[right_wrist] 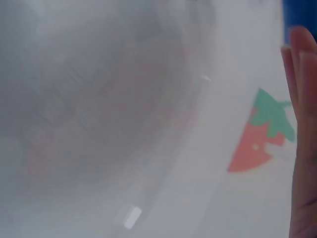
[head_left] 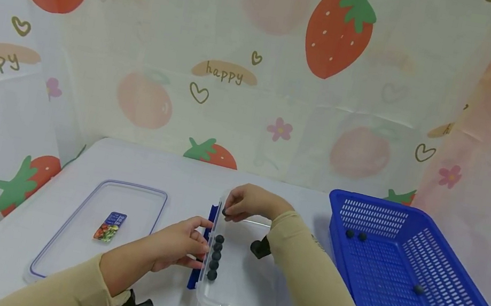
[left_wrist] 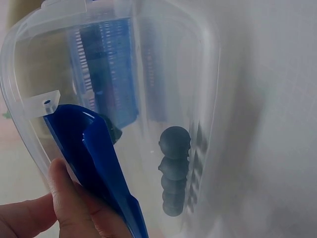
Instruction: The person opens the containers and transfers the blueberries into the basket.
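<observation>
A clear plastic box (head_left: 246, 291) stands in the middle of the table, with a blue latch flap (left_wrist: 94, 153) folded out on its left side. Several small dark balls (head_left: 216, 255) line up inside along that left wall. My left hand (head_left: 178, 245) touches the left side at the flap, fingers loosely extended. Over the box's far left corner, my right hand (head_left: 252, 203) pinches another dark ball (head_left: 224, 212) between thumb and fingertips. In the right wrist view only part of the right hand (right_wrist: 304, 114) shows at the edge, and the ball is out of sight.
At the right stands a blue perforated basket (head_left: 396, 303) with a few dark balls (head_left: 355, 235) in it. A clear lid (head_left: 64, 247) with a colourful label (head_left: 110, 227) lies at the left. Behind the table hangs a strawberry-print cloth (head_left: 274, 98).
</observation>
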`<state>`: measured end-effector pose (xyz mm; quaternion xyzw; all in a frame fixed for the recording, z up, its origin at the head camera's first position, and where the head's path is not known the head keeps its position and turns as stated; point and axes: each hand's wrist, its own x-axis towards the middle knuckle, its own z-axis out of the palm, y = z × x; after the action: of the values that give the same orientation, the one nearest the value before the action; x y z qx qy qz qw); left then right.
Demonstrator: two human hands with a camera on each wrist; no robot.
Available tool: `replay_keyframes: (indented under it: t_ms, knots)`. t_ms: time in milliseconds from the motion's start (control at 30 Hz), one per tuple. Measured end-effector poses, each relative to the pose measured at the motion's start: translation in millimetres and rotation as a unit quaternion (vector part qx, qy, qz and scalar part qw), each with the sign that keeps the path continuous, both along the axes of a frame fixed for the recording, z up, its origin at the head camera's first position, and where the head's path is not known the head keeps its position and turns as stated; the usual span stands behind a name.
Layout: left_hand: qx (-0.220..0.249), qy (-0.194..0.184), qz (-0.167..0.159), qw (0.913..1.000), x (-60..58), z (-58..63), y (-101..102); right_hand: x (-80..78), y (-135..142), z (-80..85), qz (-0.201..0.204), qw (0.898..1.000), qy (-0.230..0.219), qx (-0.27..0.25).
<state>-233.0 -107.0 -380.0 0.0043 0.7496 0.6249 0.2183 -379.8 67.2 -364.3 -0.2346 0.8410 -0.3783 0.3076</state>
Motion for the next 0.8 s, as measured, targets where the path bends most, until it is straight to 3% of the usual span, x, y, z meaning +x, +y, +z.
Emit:
replay_keyframes:
  t_ms: [400,800]
  knots:
    - [-0.001,-0.009,0.001,1.0000,-0.7,1.2,0.9,-5.4,24.9,40.3,0.004,1.000,0.028,-0.008]
    - [0.008,0.006,-0.005,0.9999,-0.5,-2.2,-1.6,-5.8,95.4,90.0,-0.029,0.998,0.054,-0.029]
